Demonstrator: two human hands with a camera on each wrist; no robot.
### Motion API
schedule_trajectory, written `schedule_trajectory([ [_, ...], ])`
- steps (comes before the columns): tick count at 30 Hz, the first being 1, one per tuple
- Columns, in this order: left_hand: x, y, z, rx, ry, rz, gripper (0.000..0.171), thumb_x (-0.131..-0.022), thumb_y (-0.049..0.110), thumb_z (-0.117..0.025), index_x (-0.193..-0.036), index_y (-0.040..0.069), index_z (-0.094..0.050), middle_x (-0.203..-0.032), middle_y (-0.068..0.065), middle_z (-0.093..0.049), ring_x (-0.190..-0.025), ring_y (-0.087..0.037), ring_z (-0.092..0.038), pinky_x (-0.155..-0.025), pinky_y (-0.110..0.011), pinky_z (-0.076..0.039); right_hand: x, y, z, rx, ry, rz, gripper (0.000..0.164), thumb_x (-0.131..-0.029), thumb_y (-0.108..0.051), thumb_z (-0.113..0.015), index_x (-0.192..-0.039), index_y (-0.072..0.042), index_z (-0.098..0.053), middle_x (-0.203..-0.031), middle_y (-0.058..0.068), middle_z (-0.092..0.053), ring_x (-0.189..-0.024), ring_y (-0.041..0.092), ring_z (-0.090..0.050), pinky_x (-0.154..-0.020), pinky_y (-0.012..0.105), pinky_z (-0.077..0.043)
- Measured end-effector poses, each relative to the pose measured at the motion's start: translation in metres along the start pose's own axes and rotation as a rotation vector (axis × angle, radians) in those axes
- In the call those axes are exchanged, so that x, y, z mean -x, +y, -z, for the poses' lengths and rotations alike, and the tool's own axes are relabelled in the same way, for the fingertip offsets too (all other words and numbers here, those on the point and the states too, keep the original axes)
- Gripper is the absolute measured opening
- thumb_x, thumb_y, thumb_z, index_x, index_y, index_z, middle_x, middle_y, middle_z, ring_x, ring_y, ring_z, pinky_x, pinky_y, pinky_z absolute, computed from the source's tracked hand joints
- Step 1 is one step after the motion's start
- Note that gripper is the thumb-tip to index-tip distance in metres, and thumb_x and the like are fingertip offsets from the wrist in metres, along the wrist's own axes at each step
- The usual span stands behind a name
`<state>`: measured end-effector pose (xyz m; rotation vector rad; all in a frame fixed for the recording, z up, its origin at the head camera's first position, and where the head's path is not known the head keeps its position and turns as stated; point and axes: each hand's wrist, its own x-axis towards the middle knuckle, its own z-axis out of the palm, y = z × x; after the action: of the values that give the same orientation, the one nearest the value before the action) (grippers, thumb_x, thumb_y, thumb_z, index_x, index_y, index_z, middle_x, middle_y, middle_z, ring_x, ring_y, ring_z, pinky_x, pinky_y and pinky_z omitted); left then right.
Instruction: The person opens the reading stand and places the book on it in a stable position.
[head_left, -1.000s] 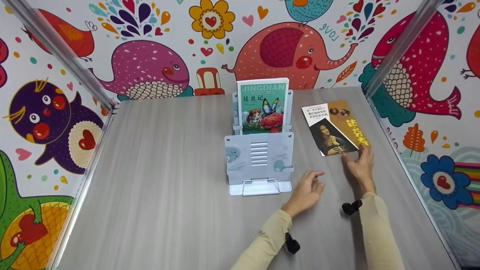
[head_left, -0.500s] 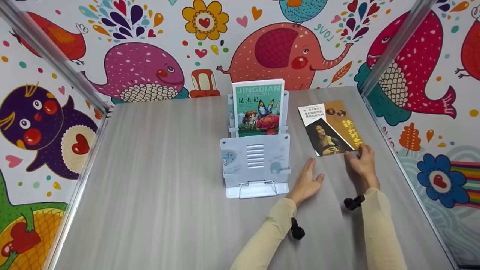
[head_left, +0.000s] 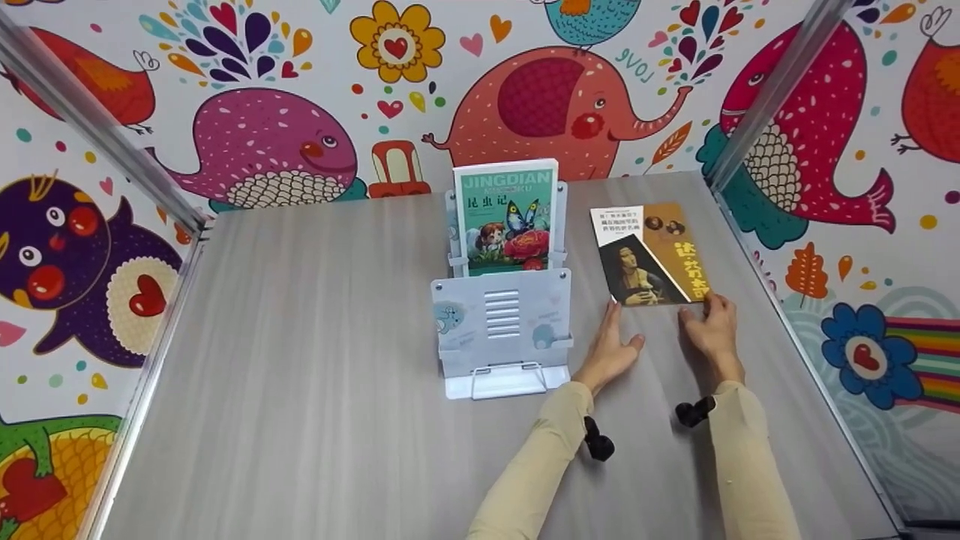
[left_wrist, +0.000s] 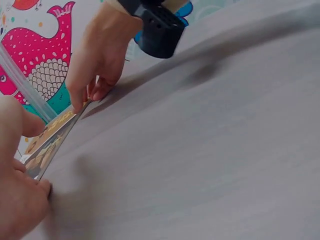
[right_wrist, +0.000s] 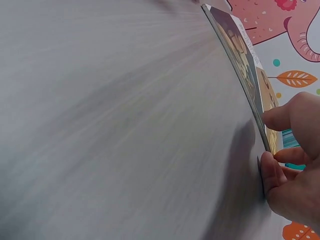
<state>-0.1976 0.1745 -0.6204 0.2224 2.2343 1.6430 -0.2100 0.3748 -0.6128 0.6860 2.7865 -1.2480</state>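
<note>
A thin book [head_left: 652, 259] with a brown, white and black cover and a portrait lies flat on the table's right side. At its near right corner my right hand [head_left: 711, 330] has its fingers curled at the edge. The right wrist view shows the thumb [right_wrist: 277, 119] over the edge of the book [right_wrist: 242, 60], other fingers at the corner. My left hand [head_left: 611, 352] reaches the near left corner with extended fingers, its thumb held apart. In the left wrist view, fingertips [left_wrist: 45, 187] touch the table beside the corner of the book [left_wrist: 47, 150].
Left of the book stands a pale blue two-tier book stand [head_left: 501, 322]. A green-covered book [head_left: 506, 221] stands upright in its rear tier; the front tier has a wire holder [head_left: 510, 381]. Cartoon-printed walls [head_left: 405, 112] border the grey table [head_left: 322, 337].
The thin book has turned so that its near edge swung left and now lies straighter. My left hand has stretched forward to its near left corner. My right hand stays at the right corner.
</note>
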Motion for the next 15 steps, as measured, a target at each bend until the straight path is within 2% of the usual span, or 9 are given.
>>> schedule_trajectory([
  [8, -0.0062, 0.0021, -0.0035, -0.010, 0.028, 0.002, 0.071, -0.099, 0.019, -0.060, -0.160, 0.008, -0.026, -0.171, -0.006, -0.018, -0.157, -0.021, -0.019, -0.127, -0.035, -0.020, 0.0015, 0.0016, -0.0032, 0.006, 0.059, 0.064, 0.066, -0.097, -0.015, -0.056, -0.150, 0.015, -0.030, -0.153, 0.037, -0.025, -0.146, 0.051, -0.025, -0.124, 0.057, -0.019],
  [13, -0.0082, 0.0068, -0.0044, 0.014, 0.054, 0.052, 0.073, -0.098, 0.022, -0.062, -0.160, 0.011, -0.027, -0.171, -0.004, -0.016, -0.157, -0.021, -0.019, -0.127, -0.036, -0.021, 0.0023, 0.0031, -0.0043, 0.010, 0.095, 0.080, 0.064, -0.096, -0.014, -0.057, -0.148, 0.016, -0.034, -0.152, 0.037, -0.027, -0.145, 0.051, -0.026, -0.124, 0.057, -0.020],
  [15, -0.0092, 0.0078, -0.0047, 0.046, 0.068, 0.065, 0.073, -0.096, 0.021, -0.064, -0.159, 0.010, -0.029, -0.171, -0.004, -0.016, -0.155, -0.022, -0.027, -0.125, -0.036, -0.026, 0.0026, 0.0034, -0.0043, 0.012, 0.101, 0.091, 0.064, -0.096, -0.014, -0.058, -0.147, 0.017, -0.035, -0.152, 0.038, -0.028, -0.144, 0.052, -0.028, -0.124, 0.057, -0.020],
])
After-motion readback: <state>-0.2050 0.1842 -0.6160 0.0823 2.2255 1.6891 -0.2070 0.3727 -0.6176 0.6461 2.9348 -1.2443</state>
